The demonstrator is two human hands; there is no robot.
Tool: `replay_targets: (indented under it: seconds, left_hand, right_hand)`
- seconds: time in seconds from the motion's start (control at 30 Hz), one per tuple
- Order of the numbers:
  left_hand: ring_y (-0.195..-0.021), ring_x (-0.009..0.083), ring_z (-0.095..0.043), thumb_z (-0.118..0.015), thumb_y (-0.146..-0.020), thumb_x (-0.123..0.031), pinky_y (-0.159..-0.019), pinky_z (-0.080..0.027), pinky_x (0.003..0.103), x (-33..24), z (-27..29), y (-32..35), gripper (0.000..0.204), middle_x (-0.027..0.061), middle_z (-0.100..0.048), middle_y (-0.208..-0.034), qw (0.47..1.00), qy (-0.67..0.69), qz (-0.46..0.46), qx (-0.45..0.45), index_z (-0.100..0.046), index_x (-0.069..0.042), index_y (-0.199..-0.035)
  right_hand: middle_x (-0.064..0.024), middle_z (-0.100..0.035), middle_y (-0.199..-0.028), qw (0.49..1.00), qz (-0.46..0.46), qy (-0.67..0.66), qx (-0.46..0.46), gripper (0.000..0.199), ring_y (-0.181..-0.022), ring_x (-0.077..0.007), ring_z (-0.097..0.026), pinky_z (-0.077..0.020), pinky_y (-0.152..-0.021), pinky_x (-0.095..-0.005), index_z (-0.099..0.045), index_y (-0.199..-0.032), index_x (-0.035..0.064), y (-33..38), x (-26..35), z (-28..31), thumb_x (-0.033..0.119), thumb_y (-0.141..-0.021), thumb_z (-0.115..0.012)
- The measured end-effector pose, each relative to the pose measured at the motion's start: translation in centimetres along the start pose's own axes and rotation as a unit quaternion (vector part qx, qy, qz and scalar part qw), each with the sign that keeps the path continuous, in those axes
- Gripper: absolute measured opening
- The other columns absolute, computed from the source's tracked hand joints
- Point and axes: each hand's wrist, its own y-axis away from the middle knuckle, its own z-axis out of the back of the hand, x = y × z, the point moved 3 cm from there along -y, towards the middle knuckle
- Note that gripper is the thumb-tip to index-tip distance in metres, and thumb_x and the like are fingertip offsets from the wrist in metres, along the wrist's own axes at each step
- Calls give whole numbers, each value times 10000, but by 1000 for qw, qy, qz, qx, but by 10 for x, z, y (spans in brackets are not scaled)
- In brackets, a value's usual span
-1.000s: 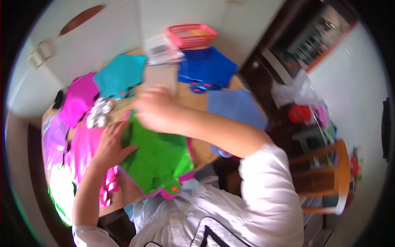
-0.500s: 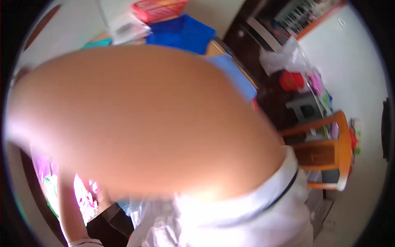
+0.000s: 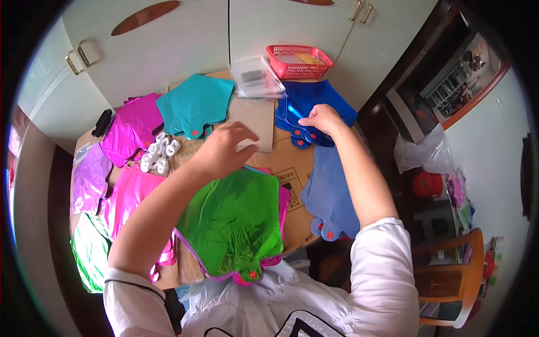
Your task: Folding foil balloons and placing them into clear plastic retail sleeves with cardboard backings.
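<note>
Pinching a blue foil sheet [image 3: 325, 98] in right hand [image 3: 325, 119], held left hand [image 3: 227, 147] half-open, empty, green foil sheet [image 3: 238, 213] beside its wrist.

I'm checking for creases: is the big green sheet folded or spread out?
Spread out: the big green sheet lies mostly flat, its broad angular outline showing, with pink edges beneath.

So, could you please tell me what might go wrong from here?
The right hand seems to pinch the blue sheets; several might lift together. The green sheets reach the front edge of the table, by the white clothing, which could snag them. The light-blue sheets lie at the right edge and might slip.
</note>
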Motion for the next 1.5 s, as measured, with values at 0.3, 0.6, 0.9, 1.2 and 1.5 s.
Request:
replay_targets:
  seconds: [0.3,0.6,0.9,1.2,1.5]
  left_hand:
    - [-1018,284,-612,-679,-799,-109,-900,-478,397,22,-94,-88,250,96,-638,-1101,995,-72,-73,1,-689,-94,-1048]
    - [-1108,232,-556,-601,-832,-190,-1000,-379,409,35,-116,-149,195,16,-633,-1071,935,-276,-183,-128,-725,-172,-981]
    - [-1069,237,-565,-664,-814,-290,-954,-412,400,41,-123,-169,154,31,-640,-989,979,-179,-25,-97,-745,-163,-845]
    - [-980,253,-569,-708,-789,-275,-873,-416,401,39,-118,-158,155,35,-613,-956,979,-160,10,-124,-718,-139,-862]
    - [-926,249,-599,-687,-801,-235,-816,-457,384,13,-121,-116,158,49,-612,-898,967,-147,-192,-86,-670,-129,-917]
  right_hand:
    - [-116,-713,-780,997,-7,-76,16,266,-716,-195,-649,-504,-717,-343,-714,-792,14,-18,-17,0,252,-741,-823]
    - [12,-628,-734,971,-24,-187,150,156,-675,-91,-554,-412,-610,-254,-693,-850,68,-8,-4,28,220,-879,-678]
    - [-174,-690,-1012,976,100,-186,-49,627,-905,-254,-670,-521,-795,-367,-603,-1197,-37,34,-11,40,463,-832,-701]
    - [-231,-691,-866,975,50,168,-136,419,-821,-414,-676,-540,-768,-486,-626,-951,3,65,35,27,368,-764,-713]
    - [-284,-649,-957,990,73,109,-50,249,-970,-453,-615,-485,-872,-504,-648,-873,-36,56,18,31,183,-889,-531]
